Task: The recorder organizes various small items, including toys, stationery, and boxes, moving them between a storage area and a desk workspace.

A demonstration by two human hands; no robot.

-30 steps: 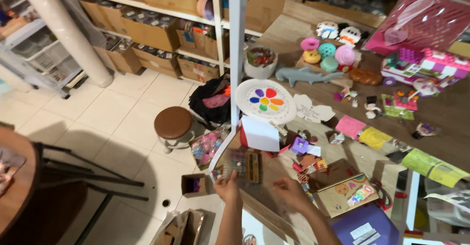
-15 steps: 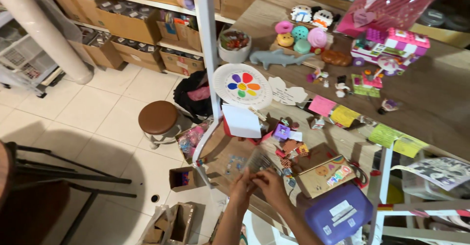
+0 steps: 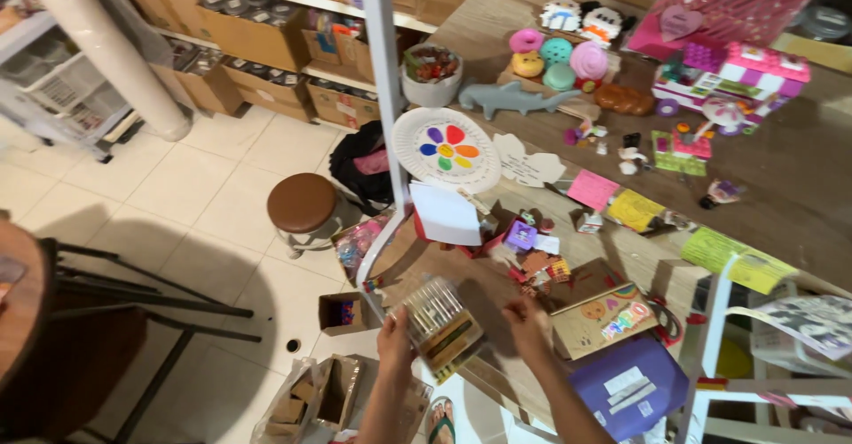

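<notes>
Gripping a clear plastic case [image 3: 441, 322] at its near-left corner, the left hand [image 3: 396, 337] is closed on it, just off the wooden table [image 3: 799, 187] edge. The right hand [image 3: 527, 318], fingers spread, is kept empty over that table. The case is judged light, stiff, slick; best held by opposite edges.

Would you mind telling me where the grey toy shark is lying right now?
In the head view the grey toy shark lies on the wooden table, upper centre, just right of the white bowl and below the pastel round toys.
</notes>
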